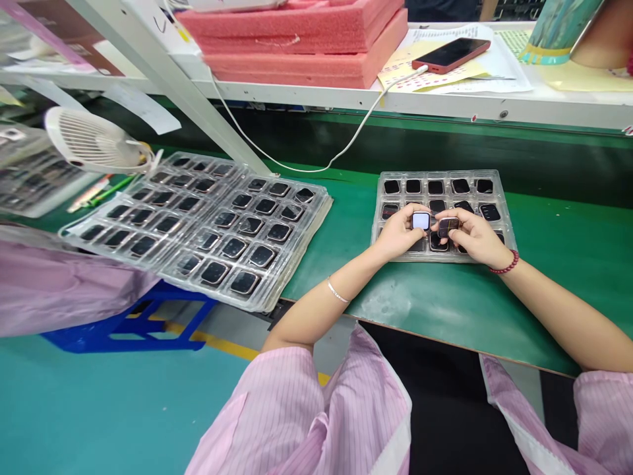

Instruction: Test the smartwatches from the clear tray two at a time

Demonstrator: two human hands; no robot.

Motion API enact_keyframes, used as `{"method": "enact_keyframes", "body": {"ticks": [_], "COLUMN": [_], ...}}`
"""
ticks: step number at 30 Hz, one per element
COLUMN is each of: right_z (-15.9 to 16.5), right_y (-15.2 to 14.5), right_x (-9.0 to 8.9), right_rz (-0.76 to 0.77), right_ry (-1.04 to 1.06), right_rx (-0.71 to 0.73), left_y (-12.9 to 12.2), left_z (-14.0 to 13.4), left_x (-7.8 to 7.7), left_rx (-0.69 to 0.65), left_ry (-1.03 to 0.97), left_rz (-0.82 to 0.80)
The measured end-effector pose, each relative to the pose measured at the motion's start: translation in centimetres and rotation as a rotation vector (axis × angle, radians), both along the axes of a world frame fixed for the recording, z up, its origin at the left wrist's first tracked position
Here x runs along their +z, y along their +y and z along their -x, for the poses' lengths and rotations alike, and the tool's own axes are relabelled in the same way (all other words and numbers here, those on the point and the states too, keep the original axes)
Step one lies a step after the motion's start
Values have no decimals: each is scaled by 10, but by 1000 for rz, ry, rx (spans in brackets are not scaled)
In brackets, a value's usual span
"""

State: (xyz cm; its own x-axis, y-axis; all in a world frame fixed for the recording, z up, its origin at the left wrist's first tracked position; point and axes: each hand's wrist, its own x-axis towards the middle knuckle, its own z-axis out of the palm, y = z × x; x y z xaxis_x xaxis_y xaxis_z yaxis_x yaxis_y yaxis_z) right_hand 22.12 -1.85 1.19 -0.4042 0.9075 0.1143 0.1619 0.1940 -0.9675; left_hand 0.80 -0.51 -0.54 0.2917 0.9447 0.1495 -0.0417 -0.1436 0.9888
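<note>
Between the thumb and fingers of my left hand (pixel 395 234) is a smartwatch case with a lit, pale screen (pixel 421 221). My right hand (pixel 477 237) pinches a second smartwatch case with a dark screen (pixel 448 227), close beside the lit one. Both hands are over a clear plastic tray (pixel 445 257), whose compartments hold several dark-screened watch cases, such as the watch case (pixel 490 212) near its right side. My hands and the held watches hide part of the tray's middle and front rows.
To the left, clear trays (pixel 270 300) full of watch cases lie side by side on the green bench (pixel 341 231). Behind them stand a white fan (pixel 93 138) and a shelf post. The shelf (pixel 544 109) above bears red foam (pixel 297 66) and a phone (pixel 451 55) with a hanging cable.
</note>
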Motion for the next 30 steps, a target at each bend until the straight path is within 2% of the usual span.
{"method": "enact_keyframes", "body": {"ticks": [6, 17, 30], "right_z": [-1, 1, 3], "right_y": [1, 1, -1], "right_x": [0, 0, 3], "right_rz": [10, 6, -11], "right_ry": [8, 42, 57], "right_rx": [4, 16, 21], "left_y": [1, 2, 4], "left_z": [1, 1, 2], "left_x": [-2, -1, -6], "left_rx": [-42, -44, -51], "left_ry": [-17, -7, 5], "left_rz": [12, 44, -28]}}
